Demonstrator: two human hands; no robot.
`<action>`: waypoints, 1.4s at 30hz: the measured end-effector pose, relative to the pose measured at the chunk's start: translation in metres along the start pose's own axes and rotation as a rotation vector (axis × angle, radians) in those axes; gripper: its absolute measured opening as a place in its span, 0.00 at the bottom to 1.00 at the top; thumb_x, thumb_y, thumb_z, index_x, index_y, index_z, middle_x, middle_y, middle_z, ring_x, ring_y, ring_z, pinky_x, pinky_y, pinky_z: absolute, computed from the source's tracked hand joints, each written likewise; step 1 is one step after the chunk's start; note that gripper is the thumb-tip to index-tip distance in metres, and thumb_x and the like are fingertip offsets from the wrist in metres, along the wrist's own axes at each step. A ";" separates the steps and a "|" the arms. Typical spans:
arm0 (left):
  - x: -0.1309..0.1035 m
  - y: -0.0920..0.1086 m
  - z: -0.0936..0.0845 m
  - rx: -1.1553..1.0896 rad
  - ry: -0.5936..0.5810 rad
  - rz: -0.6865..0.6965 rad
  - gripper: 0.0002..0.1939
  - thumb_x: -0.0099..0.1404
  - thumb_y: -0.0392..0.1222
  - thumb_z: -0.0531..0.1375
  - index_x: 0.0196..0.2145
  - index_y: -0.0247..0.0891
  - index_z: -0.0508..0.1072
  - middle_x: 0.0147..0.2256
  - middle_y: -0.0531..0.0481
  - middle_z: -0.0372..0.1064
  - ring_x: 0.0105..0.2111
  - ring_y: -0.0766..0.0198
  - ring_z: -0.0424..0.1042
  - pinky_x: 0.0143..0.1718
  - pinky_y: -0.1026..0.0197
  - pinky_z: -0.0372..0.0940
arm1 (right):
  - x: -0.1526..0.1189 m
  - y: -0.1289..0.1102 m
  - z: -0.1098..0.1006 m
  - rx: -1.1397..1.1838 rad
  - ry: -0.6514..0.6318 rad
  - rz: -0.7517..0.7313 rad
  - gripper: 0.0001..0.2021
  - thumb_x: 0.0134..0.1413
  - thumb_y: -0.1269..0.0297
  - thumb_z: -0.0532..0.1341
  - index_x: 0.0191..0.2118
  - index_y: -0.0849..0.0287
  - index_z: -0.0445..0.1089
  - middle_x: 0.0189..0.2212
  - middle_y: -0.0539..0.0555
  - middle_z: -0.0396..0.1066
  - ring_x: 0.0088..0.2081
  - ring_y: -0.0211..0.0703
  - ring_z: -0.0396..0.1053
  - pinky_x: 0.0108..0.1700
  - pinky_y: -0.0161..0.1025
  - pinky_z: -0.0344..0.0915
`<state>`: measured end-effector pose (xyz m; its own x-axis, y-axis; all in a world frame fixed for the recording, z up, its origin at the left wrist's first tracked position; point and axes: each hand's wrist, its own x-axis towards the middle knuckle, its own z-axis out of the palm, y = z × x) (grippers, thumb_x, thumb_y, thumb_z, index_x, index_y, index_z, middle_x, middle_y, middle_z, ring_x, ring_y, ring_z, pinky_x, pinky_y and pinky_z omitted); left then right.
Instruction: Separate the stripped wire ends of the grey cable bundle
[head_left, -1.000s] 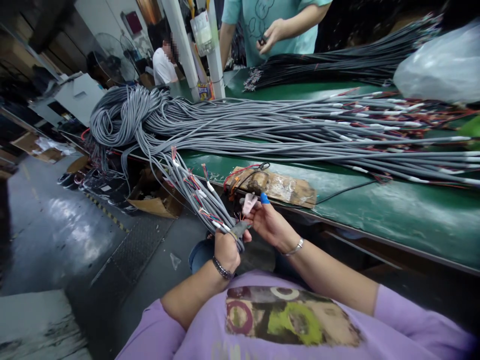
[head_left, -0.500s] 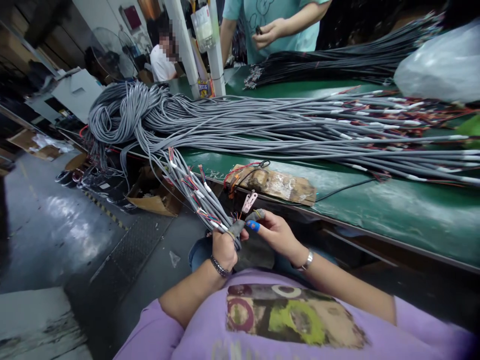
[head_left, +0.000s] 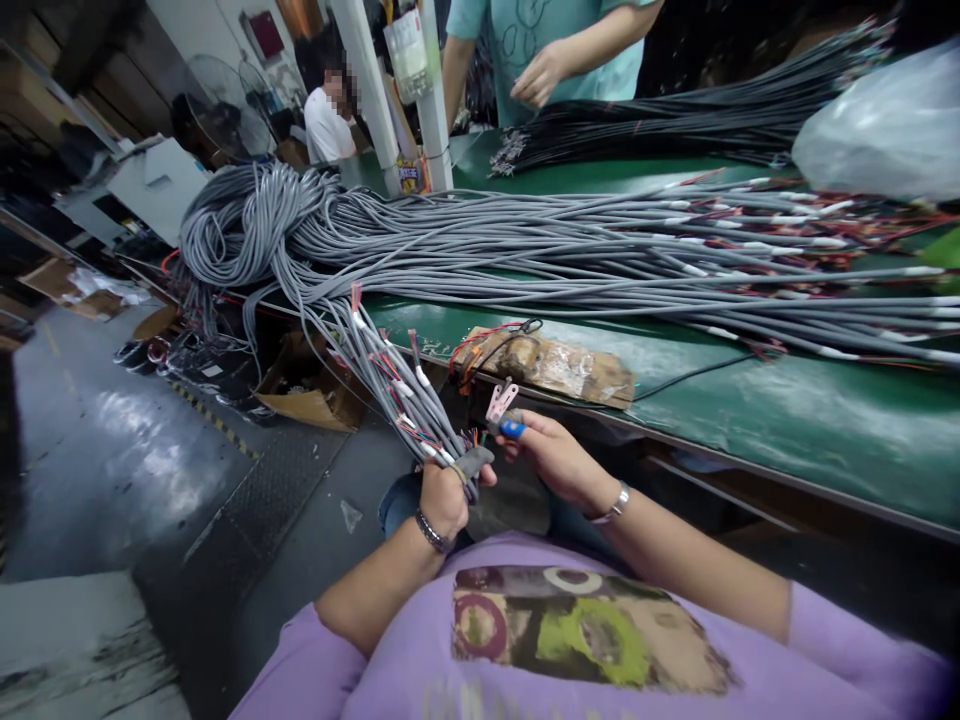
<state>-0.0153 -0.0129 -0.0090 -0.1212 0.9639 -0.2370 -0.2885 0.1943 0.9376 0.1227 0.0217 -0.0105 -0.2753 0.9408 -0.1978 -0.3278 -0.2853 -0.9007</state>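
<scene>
My left hand [head_left: 448,492] is closed round a bundle of grey cables [head_left: 409,385]. Thin coloured wires [head_left: 472,438] stick out of a cable end beside its grey-covered thumb. My right hand [head_left: 551,455], with a blue wrap on one digit, is closed in a pinch just right of those wires. Whatever lies between its fingertips is too small to make out. Right above these fingertips is a pink clip-like tool [head_left: 500,400] at the table's front edge. Behind it lies a worn, tape-covered wooden board [head_left: 562,365] with red and black leads.
Long grey cables [head_left: 525,240] with stripped ends spread across the green table [head_left: 810,430]. A black cable bundle [head_left: 675,130] and a plastic bag [head_left: 885,130] lie at the back. Across the table stands a co-worker [head_left: 555,60]. An open cardboard box [head_left: 315,400] sits below left.
My right hand has moved slightly up and away from my left thumb, to the pink clip-like tool. My left hand still holds the cables. The co-worker's hand has shifted a little.
</scene>
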 end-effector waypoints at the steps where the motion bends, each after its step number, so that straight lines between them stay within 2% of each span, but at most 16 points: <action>1: 0.001 0.001 0.001 -0.017 0.015 0.000 0.15 0.46 0.46 0.66 0.13 0.34 0.70 0.13 0.50 0.65 0.16 0.67 0.64 0.21 0.65 0.59 | -0.001 0.002 0.000 0.075 -0.026 0.034 0.13 0.41 0.57 0.67 0.29 0.60 0.67 0.26 0.49 0.68 0.24 0.33 0.59 0.28 0.35 0.58; 4: 0.002 0.002 0.002 -0.035 0.021 0.012 0.16 0.47 0.47 0.65 0.13 0.34 0.70 0.13 0.50 0.64 0.18 0.65 0.67 0.22 0.64 0.60 | -0.005 0.004 0.004 0.148 -0.074 0.067 0.13 0.42 0.57 0.66 0.29 0.59 0.66 0.23 0.48 0.66 0.23 0.34 0.59 0.29 0.36 0.58; 9: 0.000 -0.002 0.002 -0.004 0.014 0.037 0.16 0.48 0.47 0.64 0.13 0.35 0.70 0.12 0.51 0.64 0.16 0.67 0.66 0.21 0.64 0.60 | -0.006 -0.002 0.014 -0.144 -0.179 -0.010 0.15 0.50 0.51 0.62 0.29 0.58 0.62 0.16 0.47 0.66 0.22 0.36 0.61 0.27 0.36 0.53; 14: -0.001 -0.003 0.001 0.007 0.004 0.042 0.14 0.49 0.45 0.64 0.13 0.35 0.70 0.13 0.51 0.65 0.16 0.68 0.65 0.21 0.65 0.60 | -0.003 -0.007 0.011 -0.184 -0.266 0.007 0.16 0.51 0.50 0.61 0.28 0.59 0.61 0.17 0.49 0.69 0.23 0.36 0.62 0.27 0.35 0.52; 17: 0.000 -0.001 0.002 -0.022 0.025 0.037 0.16 0.48 0.47 0.65 0.13 0.35 0.70 0.13 0.50 0.65 0.17 0.67 0.66 0.21 0.64 0.62 | -0.004 -0.006 0.009 -0.164 -0.244 -0.011 0.15 0.50 0.52 0.62 0.29 0.59 0.63 0.19 0.49 0.69 0.24 0.36 0.61 0.28 0.35 0.53; 23: 0.005 0.000 0.004 -0.109 0.077 0.006 0.16 0.45 0.48 0.67 0.14 0.34 0.70 0.12 0.52 0.64 0.17 0.66 0.67 0.23 0.63 0.64 | -0.005 0.000 0.009 -0.193 -0.103 -0.039 0.16 0.46 0.51 0.64 0.30 0.60 0.65 0.21 0.49 0.68 0.24 0.36 0.61 0.29 0.36 0.55; 26: 0.006 0.000 0.003 -0.147 0.117 -0.013 0.15 0.44 0.47 0.68 0.16 0.34 0.70 0.12 0.54 0.64 0.16 0.68 0.66 0.22 0.64 0.64 | -0.003 0.002 0.009 -0.181 -0.077 -0.044 0.16 0.46 0.51 0.64 0.30 0.59 0.65 0.21 0.49 0.67 0.25 0.37 0.62 0.29 0.37 0.55; 32: 0.005 0.002 0.003 -0.182 0.121 0.000 0.15 0.45 0.45 0.68 0.14 0.33 0.68 0.13 0.52 0.64 0.15 0.69 0.64 0.21 0.65 0.63 | -0.003 0.002 0.010 -0.121 -0.053 -0.010 0.14 0.43 0.55 0.67 0.27 0.60 0.66 0.21 0.47 0.65 0.24 0.34 0.57 0.28 0.35 0.53; 37: 0.005 0.007 0.003 -0.219 0.107 -0.003 0.12 0.45 0.43 0.67 0.16 0.33 0.70 0.13 0.53 0.65 0.15 0.70 0.64 0.19 0.66 0.61 | -0.003 0.002 0.007 0.073 -0.017 0.061 0.13 0.41 0.57 0.68 0.24 0.59 0.66 0.18 0.45 0.62 0.22 0.32 0.56 0.27 0.34 0.55; 42: 0.003 0.013 0.007 -0.244 0.072 -0.033 0.10 0.45 0.42 0.66 0.18 0.32 0.72 0.13 0.52 0.65 0.15 0.70 0.63 0.18 0.66 0.60 | 0.010 -0.011 0.002 0.327 0.025 0.189 0.17 0.48 0.47 0.62 0.31 0.58 0.70 0.25 0.49 0.68 0.23 0.34 0.62 0.27 0.33 0.63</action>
<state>-0.0129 -0.0060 0.0044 -0.1724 0.9407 -0.2920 -0.5126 0.1674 0.8421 0.1218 0.0343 -0.0019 -0.3379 0.8689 -0.3617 -0.5455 -0.4940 -0.6771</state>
